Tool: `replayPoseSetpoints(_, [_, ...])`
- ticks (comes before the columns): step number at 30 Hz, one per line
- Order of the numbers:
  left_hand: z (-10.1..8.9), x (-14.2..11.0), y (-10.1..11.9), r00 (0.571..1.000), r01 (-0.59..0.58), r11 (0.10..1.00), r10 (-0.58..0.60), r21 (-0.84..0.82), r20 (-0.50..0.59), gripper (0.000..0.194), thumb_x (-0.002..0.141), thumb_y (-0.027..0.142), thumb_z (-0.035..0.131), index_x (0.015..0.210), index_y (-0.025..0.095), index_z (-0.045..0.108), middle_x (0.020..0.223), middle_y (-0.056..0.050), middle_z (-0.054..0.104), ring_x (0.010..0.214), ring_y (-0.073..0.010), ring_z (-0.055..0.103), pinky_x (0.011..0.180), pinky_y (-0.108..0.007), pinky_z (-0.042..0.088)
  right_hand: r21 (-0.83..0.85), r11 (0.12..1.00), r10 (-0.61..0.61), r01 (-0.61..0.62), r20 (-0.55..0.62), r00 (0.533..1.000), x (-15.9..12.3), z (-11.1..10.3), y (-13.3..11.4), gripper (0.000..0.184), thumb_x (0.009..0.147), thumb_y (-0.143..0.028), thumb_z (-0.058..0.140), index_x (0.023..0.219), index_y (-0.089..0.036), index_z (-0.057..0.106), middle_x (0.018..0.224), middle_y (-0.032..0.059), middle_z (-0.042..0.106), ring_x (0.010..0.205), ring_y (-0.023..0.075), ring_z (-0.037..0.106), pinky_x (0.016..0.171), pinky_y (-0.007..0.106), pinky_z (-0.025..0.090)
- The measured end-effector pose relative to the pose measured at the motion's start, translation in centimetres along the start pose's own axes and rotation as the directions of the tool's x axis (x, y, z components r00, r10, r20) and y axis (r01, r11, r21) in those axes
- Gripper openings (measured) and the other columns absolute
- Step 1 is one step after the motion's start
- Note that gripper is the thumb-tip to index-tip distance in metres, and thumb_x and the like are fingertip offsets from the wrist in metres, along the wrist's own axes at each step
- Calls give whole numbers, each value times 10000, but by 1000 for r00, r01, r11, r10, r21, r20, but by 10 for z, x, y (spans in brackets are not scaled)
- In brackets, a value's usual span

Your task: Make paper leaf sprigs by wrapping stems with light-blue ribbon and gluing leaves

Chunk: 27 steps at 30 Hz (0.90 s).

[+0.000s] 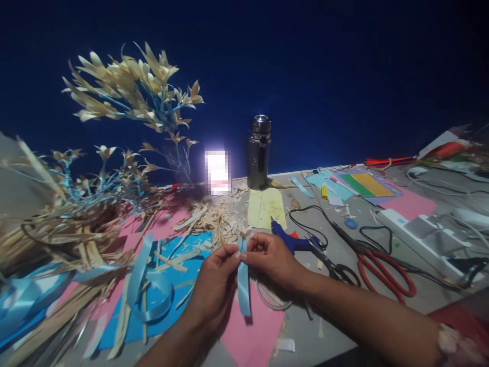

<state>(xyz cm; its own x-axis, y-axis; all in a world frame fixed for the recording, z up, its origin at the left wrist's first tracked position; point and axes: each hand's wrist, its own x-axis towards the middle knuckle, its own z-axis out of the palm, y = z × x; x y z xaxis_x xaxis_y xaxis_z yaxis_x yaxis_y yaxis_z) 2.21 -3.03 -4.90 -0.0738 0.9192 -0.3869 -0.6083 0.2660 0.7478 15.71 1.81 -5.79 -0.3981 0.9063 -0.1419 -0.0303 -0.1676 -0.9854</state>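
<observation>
Both hands meet at the middle of the table, pinching a short strip of light blue ribbon point(243, 290). My left hand point(216, 278) grips it between thumb and fingertips from the left. My right hand point(273, 257) pinches the same spot from the right. One end of the ribbon hangs down over pink paper point(252, 336); the other end rises above the fingers, by a small dried husk piece point(244, 234). Whatever lies between the fingertips is hidden. Just beyond my right hand lies a blue glue gun point(292, 242), with black-handled scissors point(340, 270) beside it.
Large red-handled scissors point(385, 270) and a white power strip point(424, 244) lie to the right among cables. A dark metal flask point(259, 158) stands at the back. Husk flowers point(130, 92) rise at left, above husk scraps point(217, 219), blue paper point(126, 326) and looped ribbon point(153, 300).
</observation>
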Motion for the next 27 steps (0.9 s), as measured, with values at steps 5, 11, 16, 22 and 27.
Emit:
replayPoseSetpoints(5, [-2,1,-1,1000,21,999,-21,25,17,349,553,208,928,801,141,692,602,9,671,444,-98,565,437,-196,417,75,997,18,-20,27,999,2,0,2,373,605,-379,885,687,-171,586,644,-38,584,589,108,512,582,242,396])
replayPoseSetpoints(11, [-6,3,-2,1000,10,999,-10,33,0,391,558,248,934,822,145,664,550,47,597,399,-36,430,412,-153,338,62,998,-8,5,40,999,3,-3,4,322,638,-350,859,692,-165,600,654,-34,593,602,109,524,590,243,400])
replayPoseSetpoints(16, [-7,2,-1,998,35,998,-37,52,41,365,615,298,909,809,154,635,523,63,538,399,-29,376,421,-153,289,67,997,22,-26,54,998,3,-5,4,340,622,-344,871,697,-169,589,673,-36,593,605,108,538,605,246,410])
replayPoseSetpoints(22, [-9,2,2,994,65,997,-70,51,89,342,638,286,898,788,153,620,530,62,517,397,-26,360,418,-158,256,-207,978,-15,36,100,995,2,-16,-12,177,748,-311,750,711,-172,647,620,-22,604,561,119,517,553,246,369])
replayPoseSetpoints(27, [-16,5,0,995,42,997,-48,72,86,283,690,268,878,778,139,642,567,47,521,424,-27,371,432,-163,272,-828,532,-441,174,-96,892,-1,-74,-63,146,871,-226,632,744,-194,695,723,28,699,662,166,587,656,292,384])
